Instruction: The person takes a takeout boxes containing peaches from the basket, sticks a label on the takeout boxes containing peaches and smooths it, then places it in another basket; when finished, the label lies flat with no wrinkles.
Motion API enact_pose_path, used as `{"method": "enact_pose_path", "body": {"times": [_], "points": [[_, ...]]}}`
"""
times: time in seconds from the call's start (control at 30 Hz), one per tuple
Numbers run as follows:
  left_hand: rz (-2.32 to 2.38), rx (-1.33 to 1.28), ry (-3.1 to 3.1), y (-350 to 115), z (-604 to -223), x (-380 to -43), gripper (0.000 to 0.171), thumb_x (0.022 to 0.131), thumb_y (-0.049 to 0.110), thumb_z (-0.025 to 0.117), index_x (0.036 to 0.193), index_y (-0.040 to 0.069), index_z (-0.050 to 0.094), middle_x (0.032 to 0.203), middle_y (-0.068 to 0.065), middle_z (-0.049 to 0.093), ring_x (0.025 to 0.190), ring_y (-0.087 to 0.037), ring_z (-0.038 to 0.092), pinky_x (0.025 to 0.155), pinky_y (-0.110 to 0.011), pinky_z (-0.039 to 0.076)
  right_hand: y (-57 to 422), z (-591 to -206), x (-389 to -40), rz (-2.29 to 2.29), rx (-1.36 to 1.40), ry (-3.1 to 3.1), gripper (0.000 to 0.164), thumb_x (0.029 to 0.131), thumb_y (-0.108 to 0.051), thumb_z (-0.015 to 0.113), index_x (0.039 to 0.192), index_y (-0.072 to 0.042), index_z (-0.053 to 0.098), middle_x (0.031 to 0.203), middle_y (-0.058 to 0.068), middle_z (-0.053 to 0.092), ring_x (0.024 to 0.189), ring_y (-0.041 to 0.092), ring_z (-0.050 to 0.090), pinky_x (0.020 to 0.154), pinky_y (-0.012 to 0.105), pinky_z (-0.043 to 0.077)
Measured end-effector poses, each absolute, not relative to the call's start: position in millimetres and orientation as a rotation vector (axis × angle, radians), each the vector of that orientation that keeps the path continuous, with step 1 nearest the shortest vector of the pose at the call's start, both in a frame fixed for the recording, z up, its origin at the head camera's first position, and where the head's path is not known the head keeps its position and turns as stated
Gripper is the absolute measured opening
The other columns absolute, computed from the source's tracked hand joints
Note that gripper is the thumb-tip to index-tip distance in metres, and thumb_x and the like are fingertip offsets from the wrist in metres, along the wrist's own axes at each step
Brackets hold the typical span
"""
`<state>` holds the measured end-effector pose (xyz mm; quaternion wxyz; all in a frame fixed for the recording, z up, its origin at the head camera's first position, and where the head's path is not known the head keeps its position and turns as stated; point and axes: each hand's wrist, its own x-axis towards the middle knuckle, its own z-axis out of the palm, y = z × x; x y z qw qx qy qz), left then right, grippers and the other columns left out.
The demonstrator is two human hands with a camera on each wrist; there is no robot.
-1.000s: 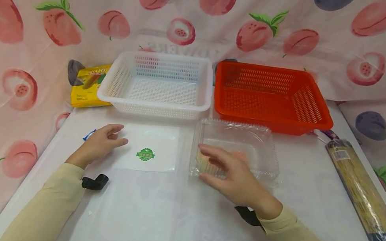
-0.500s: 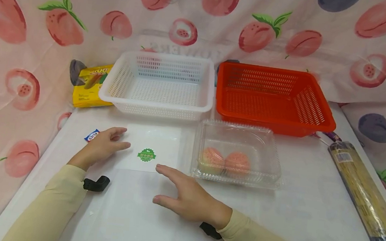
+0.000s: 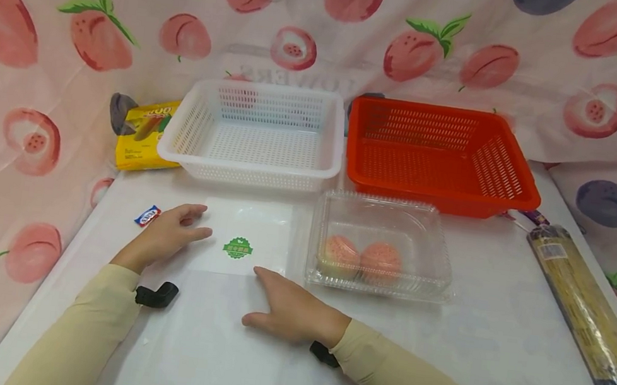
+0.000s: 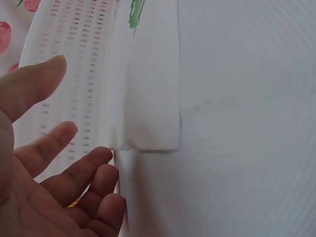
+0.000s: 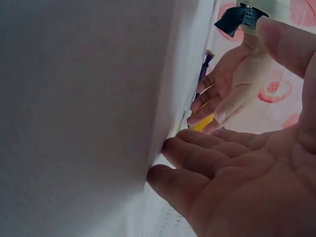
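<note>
A flat white paper bag (image 3: 267,229) with a green badge print lies on the white table. My left hand (image 3: 166,233) is at the bag's left side with loosely bent fingers and holds nothing. In the left wrist view, the left fingers (image 4: 101,157) are close to a corner of the bag. My right hand (image 3: 295,308) stands at the bag's near right corner, index finger forward, thumb spread apart, nothing in it. The right wrist view has its fingertips (image 5: 160,175) right at the white surface. To the right is a closed clear plastic box (image 3: 422,250) with two round pink-topped items inside.
Behind stand a white basket (image 3: 248,166) and a red basket (image 3: 433,200). A yellow snack packet (image 3: 139,144) leans at the left, and a small blue-and-red wrapper (image 3: 147,215) lies beside the left hand. A long pack of dried noodles (image 3: 587,307) lies far right.
My right hand has moved left, from over the clear box to the bag's near right corner, uncovering the pink-topped items. The left hand has shifted slightly right, and more of the small wrapper shows.
</note>
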<state>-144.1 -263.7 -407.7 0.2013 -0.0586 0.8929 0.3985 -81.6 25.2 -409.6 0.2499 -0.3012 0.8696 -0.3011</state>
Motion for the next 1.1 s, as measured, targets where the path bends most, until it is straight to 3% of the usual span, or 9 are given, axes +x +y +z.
{"method": "enact_pose_path", "body": {"times": [0.53,0.73,0.9,1.1], "points": [[1.192,-0.204,2.439,-257.7,-405.2,-149.9,0.078,0.094,0.046,0.068,0.156,0.013,0.034,0.158,-0.02,0.033,0.138,-0.04,0.036,0.109,-0.056,0.037,27.2,-410.5,-88.2,-0.768,-0.815,2.363,0.082,0.093,-0.04,0.07,0.154,-0.001,0.031,0.155,0.01,0.039,0.143,0.02,0.036,0.116,0.031,0.028],[1.192,-0.248,2.449,-257.7,-407.1,-155.9,0.079,0.094,0.044,0.068,0.156,0.01,0.032,0.158,-0.018,0.032,0.135,-0.039,0.035,0.11,-0.055,0.036,27.2,-410.3,-88.5,-0.771,-0.811,2.35,0.082,0.093,-0.039,0.07,0.154,0.0,0.031,0.156,0.011,0.039,0.143,0.019,0.036,0.116,0.031,0.027],[1.251,-0.223,2.451,-256.3,-406.6,-158.0,0.074,0.096,0.038,0.068,0.154,0.007,0.035,0.15,-0.02,0.038,0.131,-0.038,0.036,0.11,-0.051,0.038,26.9,-410.9,-88.7,-0.771,-0.808,2.351,0.083,0.093,-0.039,0.071,0.154,-0.001,0.031,0.155,0.011,0.04,0.142,0.02,0.037,0.116,0.031,0.028],[1.245,-0.169,2.44,-260.6,-408.0,-155.3,0.061,0.096,0.039,0.067,0.147,0.013,0.047,0.138,-0.019,0.042,0.12,-0.036,0.042,0.099,-0.046,0.044,27.5,-411.0,-88.9,-0.764,-0.808,2.355,0.083,0.093,-0.039,0.071,0.154,-0.001,0.031,0.156,0.01,0.039,0.142,0.019,0.037,0.116,0.031,0.028]]}}
